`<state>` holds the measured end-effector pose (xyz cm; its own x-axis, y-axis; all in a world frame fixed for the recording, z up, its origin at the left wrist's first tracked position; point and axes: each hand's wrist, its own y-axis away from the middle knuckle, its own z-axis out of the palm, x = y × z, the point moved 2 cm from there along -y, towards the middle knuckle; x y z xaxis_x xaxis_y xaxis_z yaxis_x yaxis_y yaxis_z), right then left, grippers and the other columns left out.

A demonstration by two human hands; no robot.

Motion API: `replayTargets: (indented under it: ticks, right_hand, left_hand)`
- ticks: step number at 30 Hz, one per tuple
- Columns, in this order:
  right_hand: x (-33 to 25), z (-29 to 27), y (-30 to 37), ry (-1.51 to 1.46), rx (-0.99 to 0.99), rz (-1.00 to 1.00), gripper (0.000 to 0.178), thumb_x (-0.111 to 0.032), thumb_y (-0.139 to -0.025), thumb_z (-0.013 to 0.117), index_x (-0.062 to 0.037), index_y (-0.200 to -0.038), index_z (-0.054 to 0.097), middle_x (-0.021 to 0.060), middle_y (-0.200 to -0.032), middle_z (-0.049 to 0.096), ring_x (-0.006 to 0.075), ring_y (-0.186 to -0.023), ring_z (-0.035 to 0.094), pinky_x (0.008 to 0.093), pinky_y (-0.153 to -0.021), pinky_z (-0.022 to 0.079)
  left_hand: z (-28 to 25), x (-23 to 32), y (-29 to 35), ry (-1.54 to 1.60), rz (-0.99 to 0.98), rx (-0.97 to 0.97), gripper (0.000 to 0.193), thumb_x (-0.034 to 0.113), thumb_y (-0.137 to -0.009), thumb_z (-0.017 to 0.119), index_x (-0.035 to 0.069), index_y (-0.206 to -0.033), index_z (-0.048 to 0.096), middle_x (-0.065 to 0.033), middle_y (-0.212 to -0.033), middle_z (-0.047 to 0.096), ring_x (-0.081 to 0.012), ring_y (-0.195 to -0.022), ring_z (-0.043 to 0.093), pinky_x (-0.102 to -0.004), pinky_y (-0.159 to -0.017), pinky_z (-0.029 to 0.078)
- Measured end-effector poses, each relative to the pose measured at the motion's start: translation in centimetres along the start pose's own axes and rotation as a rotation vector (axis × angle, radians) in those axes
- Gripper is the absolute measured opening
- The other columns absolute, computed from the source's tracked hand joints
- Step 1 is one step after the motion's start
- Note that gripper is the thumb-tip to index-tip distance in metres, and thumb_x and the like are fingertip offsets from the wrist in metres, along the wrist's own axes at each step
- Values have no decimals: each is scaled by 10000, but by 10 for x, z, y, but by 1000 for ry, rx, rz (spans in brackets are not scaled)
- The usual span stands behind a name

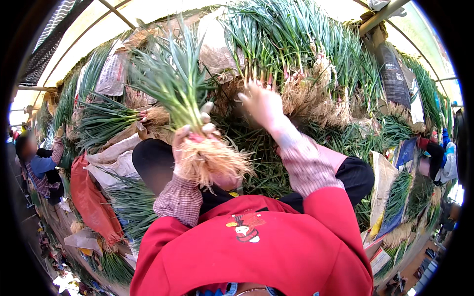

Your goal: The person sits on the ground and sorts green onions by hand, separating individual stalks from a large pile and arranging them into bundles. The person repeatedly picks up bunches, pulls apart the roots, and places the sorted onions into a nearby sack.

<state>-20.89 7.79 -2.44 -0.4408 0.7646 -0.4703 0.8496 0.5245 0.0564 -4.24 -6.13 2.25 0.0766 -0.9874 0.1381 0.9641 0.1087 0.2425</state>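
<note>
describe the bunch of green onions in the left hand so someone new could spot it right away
Start from the big heap of green onions across the top of the view, then look down to the person's red sweatshirt. Just above its left sleeve, the left hand grips a bunch of green onions. It alone is lifted clear of the heap, its pale root tuft hanging below the fist.

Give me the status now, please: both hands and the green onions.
Left hand shut on bunch of green onions, roots down. Right hand open, reaching into green onion pile. Nothing between them.
</note>
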Motion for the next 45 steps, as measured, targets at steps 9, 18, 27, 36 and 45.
replayTargets:
  ticks: [9, 18, 27, 36, 45]
  right_hand:
    - [-1, -27, 28, -51, 132, -140, 291, -311, -943, 512, -71, -964, 674, 97, -621, 643, 221, -517, 639, 340, -486, 505]
    - [75, -30, 54, 607, -79, 54, 256, -231, -974, 391, -82, -820, 531, 49, -589, 596, 233, -503, 611, 357, -447, 493]
    - [-23, 1, 26, -1114, -467, 257, 339, -350, -952, 557, -50, -1103, 602, 100, -1000, 617, 163, -850, 587, 303, -755, 496]
    - [120, -79, -49, -243, -165, 563, 472, -420, -896, 602, -103, -1240, 538, 74, -991, 650, 178, -838, 643, 295, -792, 539]
    - [-34, -16, 18, -1029, -496, 43, 577, -440, -918, 578, -31, -1311, 473, 122, -1163, 597, 190, -928, 619, 330, -792, 507]
  left_hand:
    - [-30, -12, -13, -233, -191, 163, 454, 161, -841, 547, -34, -1247, 494, -172, -1123, 592, -296, -1023, 587, -480, -901, 491]
    - [-26, -32, -31, -228, -251, 39, 382, 202, -828, 544, -46, -1118, 540, -194, -1105, 598, -315, -1024, 593, -464, -927, 485]
    - [-26, -26, -15, -84, -224, -4, 351, 191, -788, 605, 25, -1087, 526, -111, -1024, 534, -232, -944, 531, -405, -876, 444]
    - [-17, -15, 9, -15, -109, 62, 396, 200, -780, 618, 3, -1107, 512, -97, -1001, 527, -200, -903, 532, -374, -828, 462]
    - [-24, -18, 18, -34, -139, 86, 406, 218, -800, 607, 16, -1139, 512, -104, -1037, 533, -226, -934, 544, -406, -875, 474]
